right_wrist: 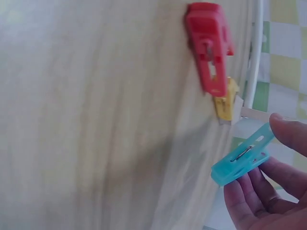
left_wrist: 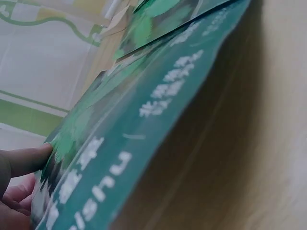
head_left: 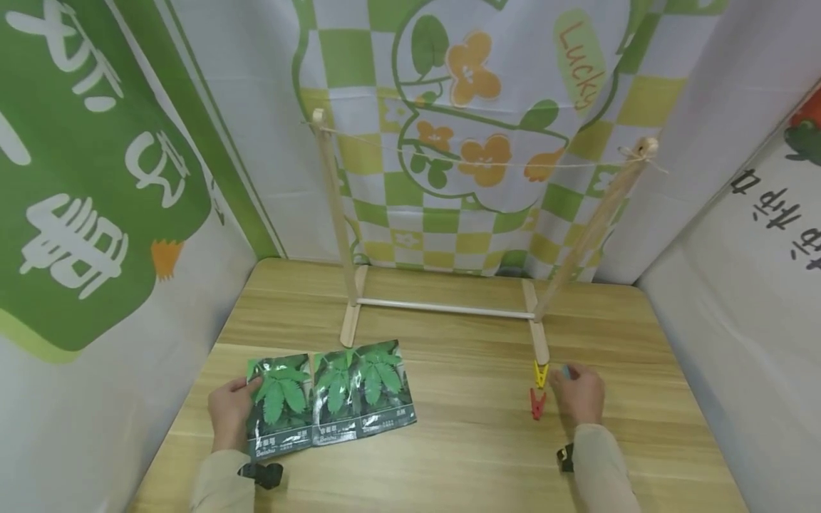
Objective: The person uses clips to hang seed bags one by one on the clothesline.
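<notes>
My left hand (head_left: 229,413) pinches the left edge of a dark green packet (head_left: 279,402) printed with a leaf, thumb on top. In the left wrist view the lower edge of this packet (left_wrist: 139,139) is lifted off the table. Two similar packets, a middle one (head_left: 332,399) and a right one (head_left: 383,388), lie beside it, the right one overlapping the middle one. At the right, my right hand (head_left: 584,393) holds a light blue clothespin (right_wrist: 242,155) between thumb and fingers. Close to that hand lie a yellow clothespin (head_left: 541,374) and a red clothespin (head_left: 537,404).
A wooden frame (head_left: 336,214) stands at the back of the table (head_left: 462,456), with a thin string (head_left: 487,164) tied between its two post tops. A white rod (head_left: 442,308) joins the posts low down. Printed curtains (head_left: 346,57) hang behind and at both sides.
</notes>
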`<state>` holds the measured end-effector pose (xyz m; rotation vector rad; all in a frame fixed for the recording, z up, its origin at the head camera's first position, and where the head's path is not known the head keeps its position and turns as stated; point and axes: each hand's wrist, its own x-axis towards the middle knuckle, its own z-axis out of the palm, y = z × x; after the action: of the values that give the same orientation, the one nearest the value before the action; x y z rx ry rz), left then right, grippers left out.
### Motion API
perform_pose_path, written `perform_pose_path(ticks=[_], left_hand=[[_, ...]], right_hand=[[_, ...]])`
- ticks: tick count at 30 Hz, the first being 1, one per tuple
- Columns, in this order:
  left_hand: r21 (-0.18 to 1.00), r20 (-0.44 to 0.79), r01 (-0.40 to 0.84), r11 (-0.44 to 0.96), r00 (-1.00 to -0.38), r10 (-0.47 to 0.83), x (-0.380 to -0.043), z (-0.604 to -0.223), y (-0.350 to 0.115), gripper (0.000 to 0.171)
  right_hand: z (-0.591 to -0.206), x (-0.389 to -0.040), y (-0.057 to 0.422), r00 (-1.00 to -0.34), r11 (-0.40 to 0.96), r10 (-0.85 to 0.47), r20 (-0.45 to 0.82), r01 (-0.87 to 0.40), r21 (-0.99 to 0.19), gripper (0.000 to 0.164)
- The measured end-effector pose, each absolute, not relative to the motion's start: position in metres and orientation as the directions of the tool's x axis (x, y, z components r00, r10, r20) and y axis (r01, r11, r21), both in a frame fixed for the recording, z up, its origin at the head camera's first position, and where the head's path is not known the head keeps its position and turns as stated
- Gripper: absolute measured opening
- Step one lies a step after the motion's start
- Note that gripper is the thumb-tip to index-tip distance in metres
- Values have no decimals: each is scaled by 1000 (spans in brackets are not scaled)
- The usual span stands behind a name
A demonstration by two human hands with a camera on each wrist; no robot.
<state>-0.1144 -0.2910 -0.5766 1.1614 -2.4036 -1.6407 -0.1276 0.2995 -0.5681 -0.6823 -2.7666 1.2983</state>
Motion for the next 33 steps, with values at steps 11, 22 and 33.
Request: perform_pose_path(ticks=[11, 22, 33], left_hand=[[798, -369, -569, 200, -724, -583, -115, -563, -301, 55], [811, -294, -530, 247, -735, -611, -124, -551, -313, 51], [785, -221, -533, 317, -718, -660, -135, -516, -335, 49]], right_hand=[[-554, -135, 300, -915, 547, 366, -170, 359, -756, 47], [-544, -142, 304, -930, 500, 321, -180, 328, -801, 48], [-523, -151, 308, -929, 440, 310, -200, 327, -836, 53]])
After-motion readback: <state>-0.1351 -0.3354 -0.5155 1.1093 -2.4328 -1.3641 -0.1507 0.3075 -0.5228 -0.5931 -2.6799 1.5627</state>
